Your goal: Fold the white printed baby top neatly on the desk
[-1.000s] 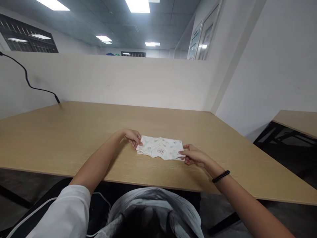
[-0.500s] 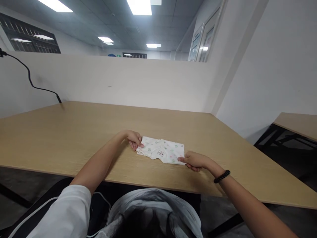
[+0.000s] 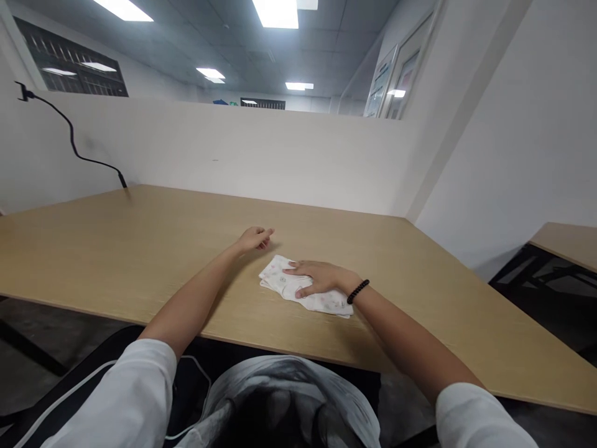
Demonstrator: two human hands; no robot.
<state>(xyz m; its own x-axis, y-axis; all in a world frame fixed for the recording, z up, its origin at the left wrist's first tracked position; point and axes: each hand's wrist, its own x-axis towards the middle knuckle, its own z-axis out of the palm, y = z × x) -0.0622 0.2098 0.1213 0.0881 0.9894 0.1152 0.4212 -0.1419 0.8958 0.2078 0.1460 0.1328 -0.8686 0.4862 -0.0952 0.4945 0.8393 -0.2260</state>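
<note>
On the table lies a folded white cloth (image 3: pixel 278 278) with small coloured prints, its front edge curved inward; it looks like a small garment. Lying flat across the middle of it is my right hand (image 3: pixel 319 277), fingers spread, palm side hidden. A black beaded band circles that wrist. My left hand (image 3: pixel 255 239) is just beyond the cloth's left end, apart from it. Its fingers are loosely bent, one digit pointing right, and nothing shows in them.
The wooden table (image 3: pixel 177 242) runs back to a white partition (image 3: pixel 280 155). At the back left rises a black gooseneck holder (image 3: pixel 74 146). Another table (image 3: pixel 566 242) stands to the right. A white cable (image 3: pixel 69 398) hangs by my left side.
Both hands have let go of the cloth's ends. My right hand has moved left onto its top, while my left hand has moved up and away. The cloth is slightly turned.
</note>
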